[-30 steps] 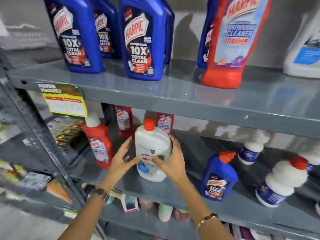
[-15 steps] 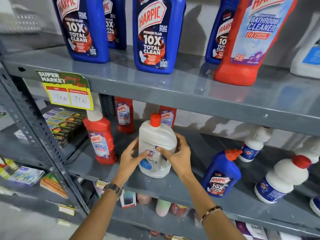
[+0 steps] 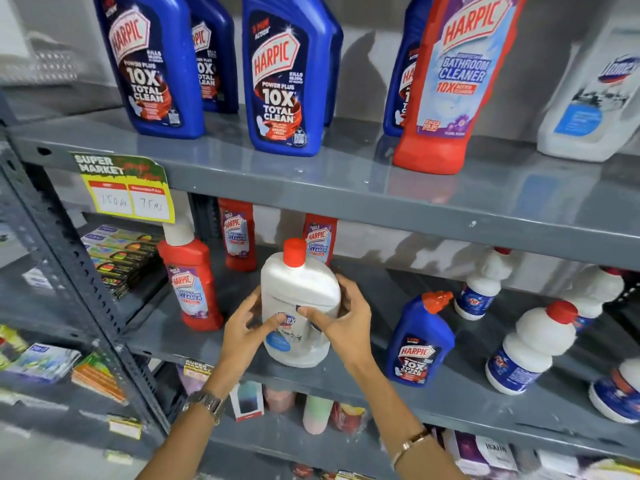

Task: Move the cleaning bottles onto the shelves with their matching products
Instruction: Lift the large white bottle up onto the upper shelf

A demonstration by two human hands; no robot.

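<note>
A white bottle with a red cap [image 3: 299, 292] stands on the middle shelf [image 3: 433, 393], gripped from both sides. My left hand [image 3: 244, 332] holds its left side and my right hand [image 3: 343, 323] wraps its right side, thumbs on the label. Red Harpic bathroom cleaner bottles [image 3: 190, 282] stand to its left and behind it. A small blue Harpic bottle [image 3: 417, 344] stands to its right, with white round bottles [image 3: 530, 348] further right. On the top shelf [image 3: 346, 188] stand large blue Harpic bottles [image 3: 287, 77], a large red Harpic bottle [image 3: 453, 81] and a large white bottle [image 3: 595, 95].
A yellow price tag [image 3: 128, 192] hangs from the top shelf's front edge. A grey perforated upright [image 3: 79, 271] divides this rack from a left rack holding small boxes [image 3: 121, 258]. Packets and small bottles [image 3: 315, 414] sit on the shelf below.
The view has shifted closer and slightly up. Both hands have closed more tightly round the white bottle, which stays on the middle shelf.
</note>
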